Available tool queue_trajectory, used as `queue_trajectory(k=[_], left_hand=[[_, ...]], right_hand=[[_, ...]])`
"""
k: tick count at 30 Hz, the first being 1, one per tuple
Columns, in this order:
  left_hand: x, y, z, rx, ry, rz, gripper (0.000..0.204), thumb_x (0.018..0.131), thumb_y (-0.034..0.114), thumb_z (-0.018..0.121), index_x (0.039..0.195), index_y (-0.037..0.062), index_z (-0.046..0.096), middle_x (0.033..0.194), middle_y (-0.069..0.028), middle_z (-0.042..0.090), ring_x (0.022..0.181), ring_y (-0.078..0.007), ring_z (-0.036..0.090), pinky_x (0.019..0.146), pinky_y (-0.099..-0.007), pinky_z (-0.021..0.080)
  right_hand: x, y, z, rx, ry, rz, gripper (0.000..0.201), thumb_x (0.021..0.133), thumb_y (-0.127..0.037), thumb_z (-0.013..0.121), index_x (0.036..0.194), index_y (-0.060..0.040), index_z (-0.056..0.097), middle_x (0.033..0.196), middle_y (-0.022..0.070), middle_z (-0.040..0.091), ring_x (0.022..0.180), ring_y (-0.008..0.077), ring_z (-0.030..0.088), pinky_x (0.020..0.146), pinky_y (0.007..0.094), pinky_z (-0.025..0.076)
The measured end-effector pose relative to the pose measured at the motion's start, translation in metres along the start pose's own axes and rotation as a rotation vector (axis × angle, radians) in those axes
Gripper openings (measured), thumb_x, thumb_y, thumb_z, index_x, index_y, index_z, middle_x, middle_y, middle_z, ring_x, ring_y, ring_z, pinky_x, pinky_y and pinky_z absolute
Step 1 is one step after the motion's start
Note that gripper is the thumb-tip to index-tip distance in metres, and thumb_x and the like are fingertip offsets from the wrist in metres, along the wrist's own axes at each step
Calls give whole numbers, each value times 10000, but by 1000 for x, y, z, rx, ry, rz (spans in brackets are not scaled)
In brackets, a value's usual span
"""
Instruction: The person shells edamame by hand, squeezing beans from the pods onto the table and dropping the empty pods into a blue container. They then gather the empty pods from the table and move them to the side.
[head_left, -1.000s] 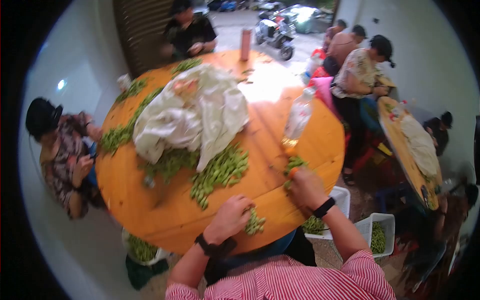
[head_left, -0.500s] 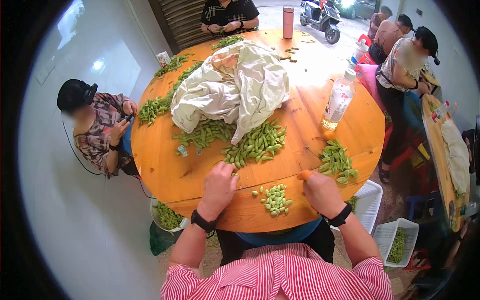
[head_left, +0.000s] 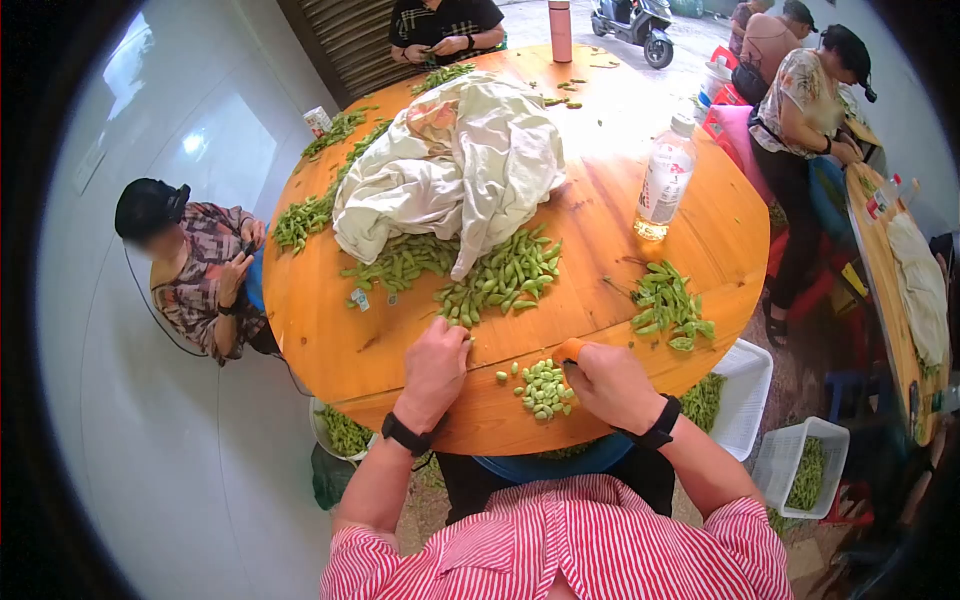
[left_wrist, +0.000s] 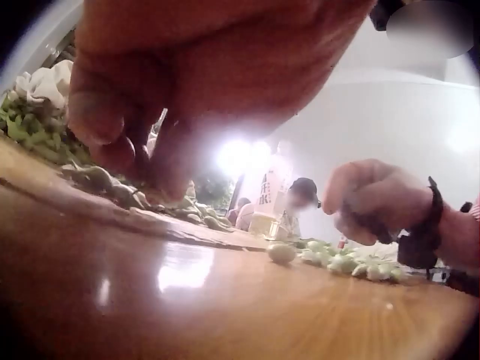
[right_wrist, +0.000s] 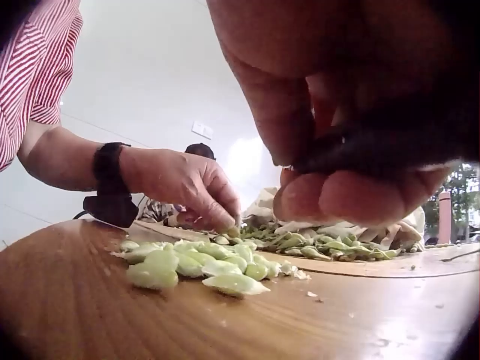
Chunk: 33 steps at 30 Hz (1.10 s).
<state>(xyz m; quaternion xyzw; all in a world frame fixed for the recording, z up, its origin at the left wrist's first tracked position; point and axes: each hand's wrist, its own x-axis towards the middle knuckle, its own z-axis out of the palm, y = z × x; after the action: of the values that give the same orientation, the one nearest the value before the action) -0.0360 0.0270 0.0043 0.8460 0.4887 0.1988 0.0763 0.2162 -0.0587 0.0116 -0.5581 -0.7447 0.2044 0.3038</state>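
Note:
At the near edge of the green pod pile, my left hand pinches a small green pod, seen mostly hidden between thumb and fingers in the right wrist view. My right hand hovers just right of a small heap of shelled beans, its fingers curled round a dark object whose shape is partly hidden. An orange cover is on one of its fingers. Shelled beans lie on the wood between both hands. A smaller pod pile lies beyond my right hand.
A white cloth lies over the pods mid-table. A bottle stands right of it, a pink flask at the far edge. White baskets stand on the floor at right. People sit at left and across.
Since the earliest frame the view has shifted. My right hand has moved left from the smaller pod pile to beside the beans; my left hand has moved from the beans to the main pile's edge.

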Motion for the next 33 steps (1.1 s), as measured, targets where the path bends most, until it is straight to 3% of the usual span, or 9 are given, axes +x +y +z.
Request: queue_trajectory(k=[2, 4, 5, 7, 11, 22, 27, 30, 33], left_hand=[[-1, 2, 5, -43, 59, 45, 127, 863, 115, 658, 955, 28, 649, 892, -156, 627, 770, -332, 640, 677, -414, 515], [-6, 8, 11, -627, -67, -185, 113, 907, 102, 640, 986, 20, 647, 835, -96, 652, 680, -208, 625, 632, -317, 500], [-9, 15, 13, -636, -82, -178, 113, 907, 102, 640, 986, 20, 647, 835, -96, 652, 680, -208, 625, 632, -317, 500], [-13, 44, 2, -1185, -211, -484, 111, 947, 100, 618, 1020, 18, 636, 800, -14, 643, 665, -78, 574, 606, -219, 458], [-23, 62, 8, -1249, -224, -453, 120, 961, 118, 626, 1032, 21, 624, 803, 34, 615, 680, -36, 559, 598, -181, 444], [-30, 76, 14, -1036, -117, -367, 138, 910, 50, 673, 1005, -28, 611, 812, -25, 645, 709, -101, 622, 649, -235, 510], [-28, 81, 17, -424, 186, 206, 177, 827, -38, 684, 982, -5, 605, 847, -157, 637, 737, -290, 648, 658, -340, 521], [-27, 86, 14, -380, 209, 256, 154, 817, -45, 675, 945, 5, 604, 850, -191, 613, 769, -365, 632, 663, -375, 521], [-29, 80, 18, -432, 165, 240, 176, 826, -28, 669, 981, -11, 588, 821, -134, 625, 758, -301, 649, 665, -374, 528]], right_hand=[[2, -2, 0, 18, 25, 2, 143, 872, -97, 590, 980, -12, 627, 758, 218, 623, 723, 392, 631, 620, 446, 495], [3, -9, 0, 91, 33, 11, 186, 876, -106, 592, 1031, -13, 637, 728, 219, 612, 688, 382, 630, 602, 443, 490], [4, -10, 2, 87, 36, 28, 186, 876, -106, 592, 1031, -13, 637, 728, 219, 612, 688, 382, 630, 602, 443, 490], [5, -13, 9, 200, 72, 49, 235, 874, -111, 593, 1084, -19, 647, 706, 220, 602, 660, 367, 629, 589, 435, 487], [4, -12, 15, 255, 34, 87, 235, 872, -102, 589, 1075, -8, 661, 738, 232, 624, 692, 362, 647, 618, 420, 500], [1, -16, 17, 136, 29, 107, 136, 854, -87, 586, 932, 23, 605, 757, 242, 625, 744, 411, 640, 649, 467, 505], [1, -23, 22, 15, 47, 79, 103, 852, -81, 574, 880, 17, 554, 735, 246, 606, 723, 424, 628, 641, 497, 497], [1, -21, 22, 8, 87, 17, 130, 862, -112, 574, 853, 12, 535, 715, 233, 627, 696, 421, 639, 603, 501, 513], [3, -18, 18, 70, 30, 37, 115, 858, -100, 568, 863, 8, 531, 708, 241, 616, 693, 430, 631, 602, 504, 509]])
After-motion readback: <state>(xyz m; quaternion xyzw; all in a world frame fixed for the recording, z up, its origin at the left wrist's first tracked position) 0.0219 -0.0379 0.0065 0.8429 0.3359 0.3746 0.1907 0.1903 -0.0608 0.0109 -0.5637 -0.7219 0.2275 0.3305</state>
